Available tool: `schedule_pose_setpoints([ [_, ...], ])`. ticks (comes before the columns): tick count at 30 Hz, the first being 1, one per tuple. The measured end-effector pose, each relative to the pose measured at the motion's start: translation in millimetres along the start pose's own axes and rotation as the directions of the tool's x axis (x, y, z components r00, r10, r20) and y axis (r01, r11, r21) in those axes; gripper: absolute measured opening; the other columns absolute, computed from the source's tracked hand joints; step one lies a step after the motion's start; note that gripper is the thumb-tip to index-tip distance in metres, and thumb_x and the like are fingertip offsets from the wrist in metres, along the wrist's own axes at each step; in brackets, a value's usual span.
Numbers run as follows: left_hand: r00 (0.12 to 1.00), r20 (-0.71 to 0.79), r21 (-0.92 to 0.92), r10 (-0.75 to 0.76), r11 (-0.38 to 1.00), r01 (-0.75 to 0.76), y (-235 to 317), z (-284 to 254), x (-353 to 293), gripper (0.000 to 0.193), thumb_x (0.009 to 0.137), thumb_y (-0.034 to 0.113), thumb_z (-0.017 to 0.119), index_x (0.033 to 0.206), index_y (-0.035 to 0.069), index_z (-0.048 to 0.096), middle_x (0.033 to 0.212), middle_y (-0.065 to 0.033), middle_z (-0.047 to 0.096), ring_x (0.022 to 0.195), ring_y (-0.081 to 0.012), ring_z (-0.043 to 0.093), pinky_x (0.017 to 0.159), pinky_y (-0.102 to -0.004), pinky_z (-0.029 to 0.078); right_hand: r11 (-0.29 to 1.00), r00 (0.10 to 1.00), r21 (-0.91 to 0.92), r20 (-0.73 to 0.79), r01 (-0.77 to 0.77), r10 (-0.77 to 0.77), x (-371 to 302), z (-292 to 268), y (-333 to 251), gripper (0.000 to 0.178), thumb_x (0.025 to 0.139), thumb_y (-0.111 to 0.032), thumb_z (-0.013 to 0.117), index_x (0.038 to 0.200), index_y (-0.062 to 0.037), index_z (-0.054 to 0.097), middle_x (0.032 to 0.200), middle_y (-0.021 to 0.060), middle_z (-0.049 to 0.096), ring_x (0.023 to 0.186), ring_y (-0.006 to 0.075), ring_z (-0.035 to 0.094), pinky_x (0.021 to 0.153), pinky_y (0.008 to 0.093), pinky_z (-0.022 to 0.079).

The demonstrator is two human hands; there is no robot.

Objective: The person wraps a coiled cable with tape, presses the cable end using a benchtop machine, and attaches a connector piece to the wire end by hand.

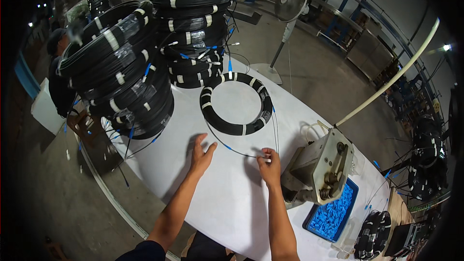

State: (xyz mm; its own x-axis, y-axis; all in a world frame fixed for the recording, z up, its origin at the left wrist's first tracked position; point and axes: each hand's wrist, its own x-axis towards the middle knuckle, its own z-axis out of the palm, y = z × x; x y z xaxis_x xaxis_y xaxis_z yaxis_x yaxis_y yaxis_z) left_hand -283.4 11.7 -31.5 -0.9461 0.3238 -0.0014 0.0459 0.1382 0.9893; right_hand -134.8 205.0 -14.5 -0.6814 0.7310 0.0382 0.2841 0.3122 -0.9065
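Right grip (270, 166) pinching thin cable (237, 152), left grip (200, 157) released, black coil (224, 126) beyond both

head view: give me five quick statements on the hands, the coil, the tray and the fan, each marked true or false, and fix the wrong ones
1. The right hand pinches a thin black cable. True.
2. The left hand is clenched around a blue connector. False: its fingers are spread and nothing shows in its grasp.
3. The tray holds many small blue pieces. True.
4. The fan stands on top of the table. False: it stands on the floor beyond the table.
5. The single black coil beyond the hands has pale bands around it. True.
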Motion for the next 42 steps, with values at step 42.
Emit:
schedule_pose_setpoints([
  [42, 0.986, -0.077, 0.345, 0.146, 0.932, -0.111, -31, -42, -142, 0.086, 0.072, 0.001, 0.064, 0.145, 0.001, 0.019, 0.145, -0.0293, 0.026, 0.136, -0.0452, 0.028, 0.114, -0.0496, 0.023, 0.934, 0.902, -0.241, -0.406, -0.264, 0.15, -162, 22, 19, 0.084, 0.065, -0.023, 0.07, 0.136, 0.0059, 0.035, 0.122, 0.026, 0.043, 0.112, 0.0429, 0.041, 0.096, 0.054, 0.034],
])
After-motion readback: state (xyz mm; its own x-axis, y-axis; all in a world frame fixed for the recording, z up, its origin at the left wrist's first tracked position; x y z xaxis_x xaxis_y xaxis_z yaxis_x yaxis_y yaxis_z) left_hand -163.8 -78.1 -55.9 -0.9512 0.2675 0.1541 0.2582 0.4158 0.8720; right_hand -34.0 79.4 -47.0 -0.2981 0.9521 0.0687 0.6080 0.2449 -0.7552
